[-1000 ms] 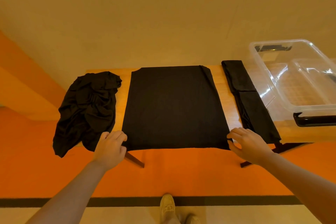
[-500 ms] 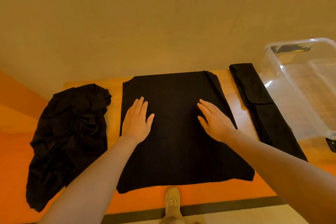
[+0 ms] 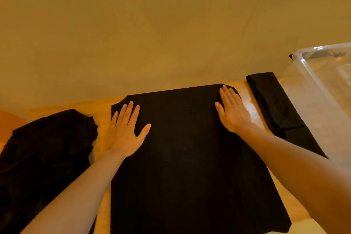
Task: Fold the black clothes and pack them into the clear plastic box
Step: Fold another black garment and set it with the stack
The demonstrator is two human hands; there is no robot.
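We press both palms flat on the spread black garment [image 3: 182, 157], which lies smooth across the middle of the wooden worktop [image 3: 100, 112], its far edge running along the wall side and its near edge reaching the worktop's front.

Our left hand [image 3: 125, 135] rests at about ten o'clock on the cloth, near its far left corner. The wrist is straight, the forearm rising in from seven o'clock, the palm down. Its fingers [image 3: 131, 112] are released and extended, lightly fanned toward twelve o'clock, the thumb splayed out toward two o'clock; the little finger lies right at the cloth's left edge.

Our right hand [image 3: 232, 112] sits at about one o'clock, on the far right corner. The forearm comes in from five o'clock, and the hand angles toward eleven o'clock. Its fingers are likewise released, straight and held close together, tips touching the rounded corner of the fabric, the outer edge of the palm overhanging onto bare wood. Neither hand grips anything; both simply lie flat on the cloth.

At nine o'clock a crumpled black garment [image 3: 47, 154] sits in a loose heap, apart from the spread one, draping toward the front edge. At two o'clock a folded black garment [image 3: 269, 100] forms a long narrow strip, just beside the clear plastic box [image 3: 311, 89] at three o'clock, whose near rim runs off the right border.
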